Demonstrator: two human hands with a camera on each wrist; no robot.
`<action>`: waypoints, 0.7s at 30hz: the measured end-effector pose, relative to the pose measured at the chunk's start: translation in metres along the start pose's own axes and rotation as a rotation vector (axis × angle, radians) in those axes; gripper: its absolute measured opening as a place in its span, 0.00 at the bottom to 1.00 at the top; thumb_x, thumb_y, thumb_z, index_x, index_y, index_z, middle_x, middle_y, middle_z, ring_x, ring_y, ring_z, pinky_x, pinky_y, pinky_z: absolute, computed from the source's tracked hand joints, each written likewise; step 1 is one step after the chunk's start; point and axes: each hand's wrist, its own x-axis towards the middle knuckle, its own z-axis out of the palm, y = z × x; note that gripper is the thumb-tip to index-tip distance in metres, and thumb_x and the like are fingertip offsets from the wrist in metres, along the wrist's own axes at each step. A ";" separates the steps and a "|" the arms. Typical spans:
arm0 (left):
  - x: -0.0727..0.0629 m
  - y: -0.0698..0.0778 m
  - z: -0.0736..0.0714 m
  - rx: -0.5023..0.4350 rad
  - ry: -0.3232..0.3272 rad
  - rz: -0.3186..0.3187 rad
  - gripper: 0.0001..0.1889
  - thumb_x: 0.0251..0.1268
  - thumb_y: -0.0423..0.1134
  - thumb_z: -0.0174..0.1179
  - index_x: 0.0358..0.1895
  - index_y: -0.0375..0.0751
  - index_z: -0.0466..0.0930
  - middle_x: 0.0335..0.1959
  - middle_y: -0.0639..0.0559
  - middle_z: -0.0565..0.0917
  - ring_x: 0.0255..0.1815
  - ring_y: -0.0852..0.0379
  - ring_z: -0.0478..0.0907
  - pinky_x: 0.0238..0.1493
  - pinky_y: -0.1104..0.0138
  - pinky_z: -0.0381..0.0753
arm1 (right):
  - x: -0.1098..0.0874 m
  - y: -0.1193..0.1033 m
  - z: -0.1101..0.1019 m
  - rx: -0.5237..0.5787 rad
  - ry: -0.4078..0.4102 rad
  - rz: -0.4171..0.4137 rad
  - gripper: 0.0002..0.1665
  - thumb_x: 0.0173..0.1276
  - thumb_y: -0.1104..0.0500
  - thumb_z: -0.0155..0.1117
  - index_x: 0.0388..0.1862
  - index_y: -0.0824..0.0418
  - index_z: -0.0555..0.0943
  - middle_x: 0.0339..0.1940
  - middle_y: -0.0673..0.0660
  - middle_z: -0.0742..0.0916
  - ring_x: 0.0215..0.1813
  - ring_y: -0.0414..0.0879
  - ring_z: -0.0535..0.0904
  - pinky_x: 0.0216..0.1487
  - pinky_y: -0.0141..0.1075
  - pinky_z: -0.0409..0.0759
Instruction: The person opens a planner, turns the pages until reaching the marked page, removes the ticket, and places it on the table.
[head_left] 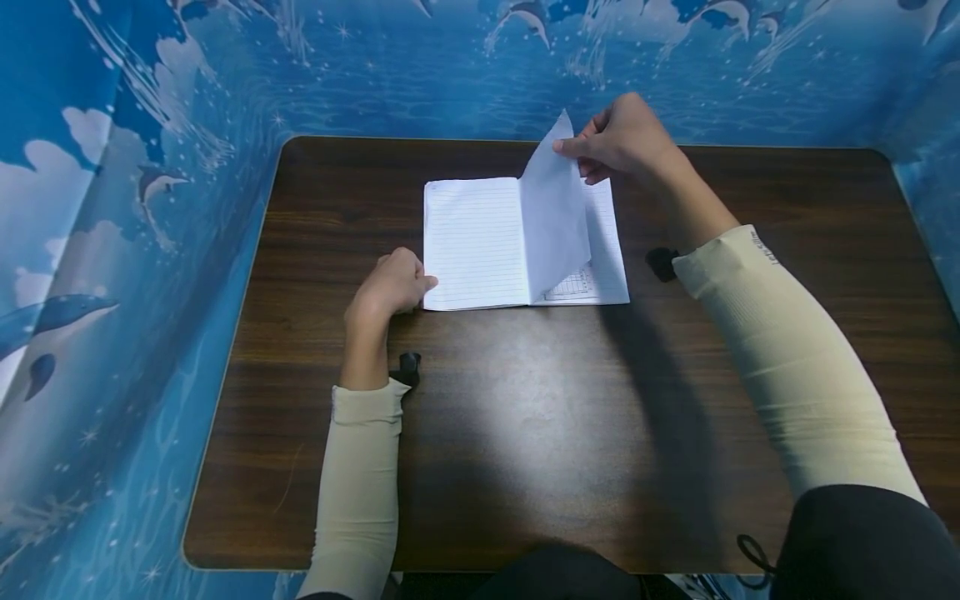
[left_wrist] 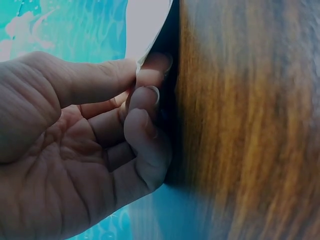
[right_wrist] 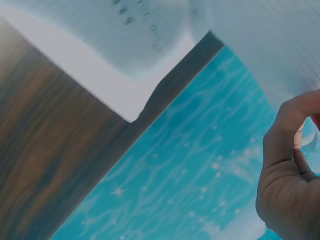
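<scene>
An open notebook [head_left: 474, 242] with lined pages lies near the back of the table. My right hand [head_left: 626, 142] pinches the upper outer corner of one raised page [head_left: 555, 217] between thumb and fingers. That page stands up from the spine and curves over the right side, where a printed grid [head_left: 572, 285] shows under it. At the lower left corner of the notebook, my left hand [head_left: 393, 283] pinches the edge; in the left wrist view its thumb [left_wrist: 107, 80] lies on top and the fingers curl beneath. The right wrist view shows the right hand [right_wrist: 292, 175] only partly.
The dark wooden table [head_left: 525, 433] has rounded corners. Blue cloth [head_left: 420, 92] printed with dolphins surrounds it at the back and sides. Small black devices [head_left: 408, 367] sit at the wrists, beside pale sleeves [head_left: 360, 475]. A black cord [head_left: 753, 554] hangs near the front right edge.
</scene>
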 end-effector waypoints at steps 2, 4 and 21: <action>0.000 -0.001 0.000 0.001 0.002 -0.001 0.23 0.87 0.42 0.53 0.25 0.40 0.72 0.21 0.51 0.71 0.22 0.56 0.66 0.28 0.63 0.68 | 0.000 -0.008 0.005 0.038 -0.015 -0.012 0.23 0.73 0.43 0.74 0.39 0.63 0.83 0.18 0.46 0.85 0.23 0.38 0.86 0.34 0.31 0.88; 0.001 -0.001 0.000 0.003 0.005 0.000 0.23 0.87 0.42 0.53 0.25 0.40 0.71 0.22 0.51 0.70 0.22 0.56 0.65 0.28 0.63 0.68 | 0.001 -0.016 0.012 0.074 -0.026 -0.023 0.23 0.73 0.44 0.74 0.39 0.63 0.84 0.17 0.47 0.85 0.21 0.38 0.85 0.34 0.31 0.88; 0.031 -0.022 0.005 0.044 -0.008 0.048 0.26 0.84 0.46 0.57 0.20 0.43 0.70 0.16 0.53 0.70 0.19 0.55 0.65 0.26 0.61 0.68 | 0.029 -0.065 0.117 0.144 -0.073 -0.032 0.18 0.73 0.47 0.75 0.39 0.63 0.88 0.19 0.50 0.86 0.22 0.40 0.87 0.41 0.37 0.91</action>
